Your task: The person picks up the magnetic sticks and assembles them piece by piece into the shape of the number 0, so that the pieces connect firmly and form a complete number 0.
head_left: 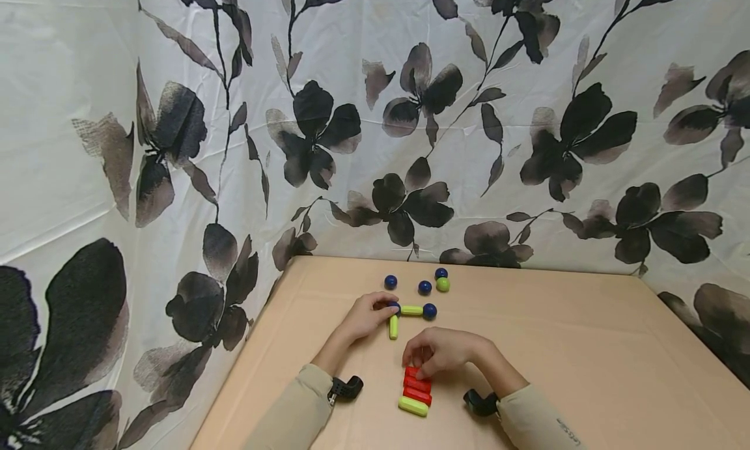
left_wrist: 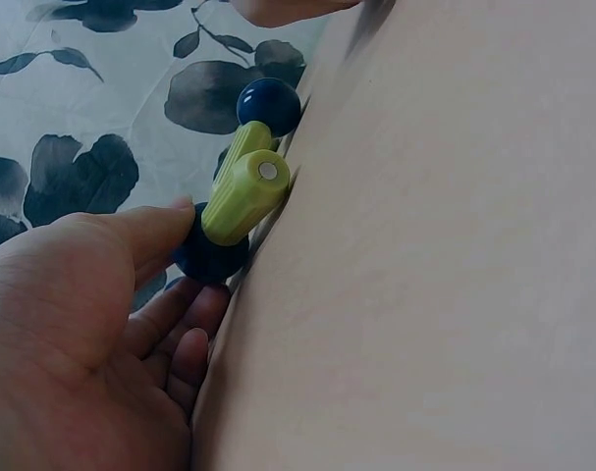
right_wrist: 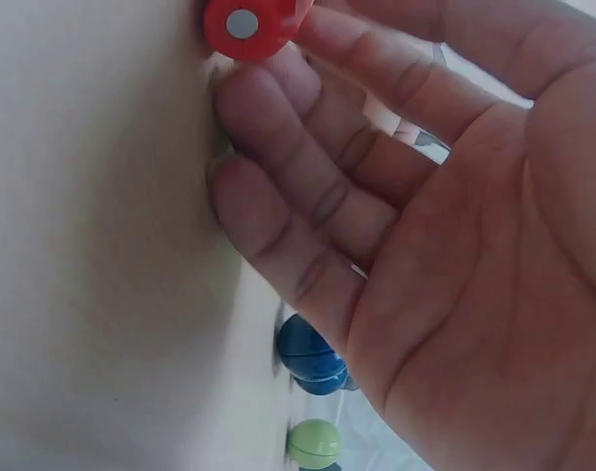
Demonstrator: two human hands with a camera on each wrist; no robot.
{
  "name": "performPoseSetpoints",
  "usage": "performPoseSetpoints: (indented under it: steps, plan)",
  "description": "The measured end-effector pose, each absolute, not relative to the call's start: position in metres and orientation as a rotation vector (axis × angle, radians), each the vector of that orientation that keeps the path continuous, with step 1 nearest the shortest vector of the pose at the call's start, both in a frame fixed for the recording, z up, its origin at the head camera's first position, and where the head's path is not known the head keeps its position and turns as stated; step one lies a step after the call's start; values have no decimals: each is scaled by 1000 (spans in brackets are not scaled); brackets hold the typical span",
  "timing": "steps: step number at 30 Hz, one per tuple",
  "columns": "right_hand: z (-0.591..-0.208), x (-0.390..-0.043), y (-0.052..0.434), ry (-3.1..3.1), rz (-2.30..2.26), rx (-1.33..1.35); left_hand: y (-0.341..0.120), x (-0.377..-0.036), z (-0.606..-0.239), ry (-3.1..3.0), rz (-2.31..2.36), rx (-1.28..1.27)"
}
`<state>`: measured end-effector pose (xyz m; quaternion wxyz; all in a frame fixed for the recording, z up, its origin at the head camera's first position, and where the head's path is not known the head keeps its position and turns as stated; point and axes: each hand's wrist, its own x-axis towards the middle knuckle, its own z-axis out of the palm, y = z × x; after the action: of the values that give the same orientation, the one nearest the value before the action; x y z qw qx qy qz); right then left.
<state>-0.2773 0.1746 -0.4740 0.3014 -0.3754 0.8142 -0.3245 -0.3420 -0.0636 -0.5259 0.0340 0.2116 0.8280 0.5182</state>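
Hands at work on magnetic rods and balls: on the tan bench our left hand has its thumb and fingers curled round a dark blue ball that joins 2 lime-green rods, 1 running right to a second blue ball, the other pointing back toward us. In the left wrist view the thumb lies on top of that ball and the fingers curl beneath it, with the nearer rod's metal end cap facing the camera.

Our right hand hovers just in front of that piece, its fingers bent down over the far end of a short row of red rods. The right wrist view shows 1 red rod pinched at the fingertips, its grey end cap showing, the rest of the palm open.

Beside the red rods, nearest us, lies a loose lime-green rod. At the far edge of the bench sit 3 more blue balls and 1 green ball, well apart from both hands. Floral black-and-white cloth hangs behind and to the left.
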Motion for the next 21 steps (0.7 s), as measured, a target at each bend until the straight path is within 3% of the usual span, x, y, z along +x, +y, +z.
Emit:
performPoseSetpoints:
  steps: [21]
  plan:
    - [-479,-277,163,2626,-600,-866,-65,-343,-528,2544,1597,652]
